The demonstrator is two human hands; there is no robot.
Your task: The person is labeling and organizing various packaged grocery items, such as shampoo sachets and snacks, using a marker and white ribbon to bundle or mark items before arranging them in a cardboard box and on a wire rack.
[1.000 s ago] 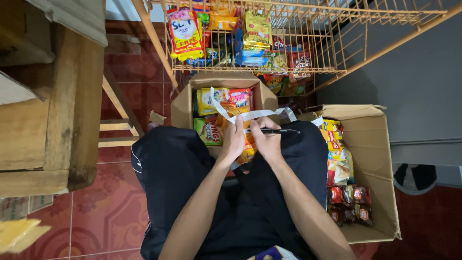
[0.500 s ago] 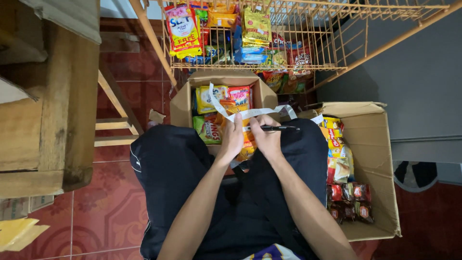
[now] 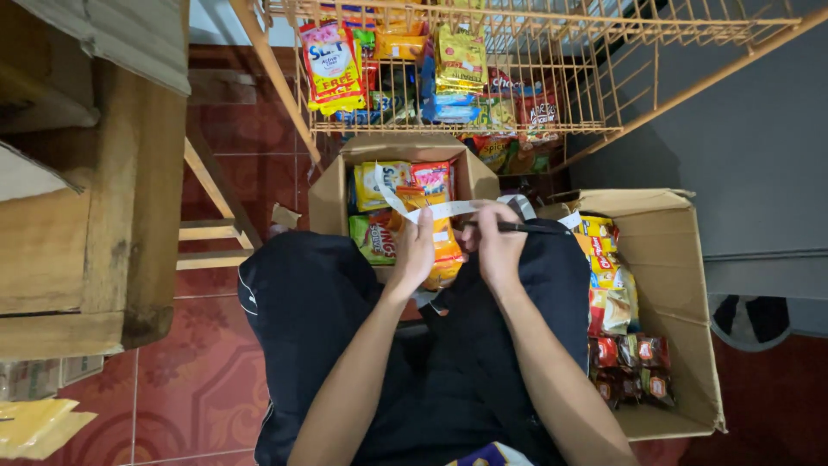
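I sit on the floor in black trousers. My left hand [image 3: 415, 252] and my right hand [image 3: 498, 248] are together above my knees, both pinching a long white paper strip [image 3: 435, 210] that curls up to the left. A black pen [image 3: 517, 228] lies across my right hand's fingers, pointing right. Under my left hand an orange snack packet [image 3: 446, 255] shows. Just beyond stands an open cardboard box [image 3: 329, 200] filled with colourful snack packets [image 3: 385, 183].
A second open cardboard box [image 3: 681, 302] with packets and dark sachets stands at my right. An orange wire rack [image 3: 552, 78] with hanging snack bags is ahead. Wooden furniture [image 3: 95, 198] and a wooden frame stand at left on red floor tiles.
Both hands keep hold of the strip and pen; the view has shifted slightly, otherwise nothing visibly moved.
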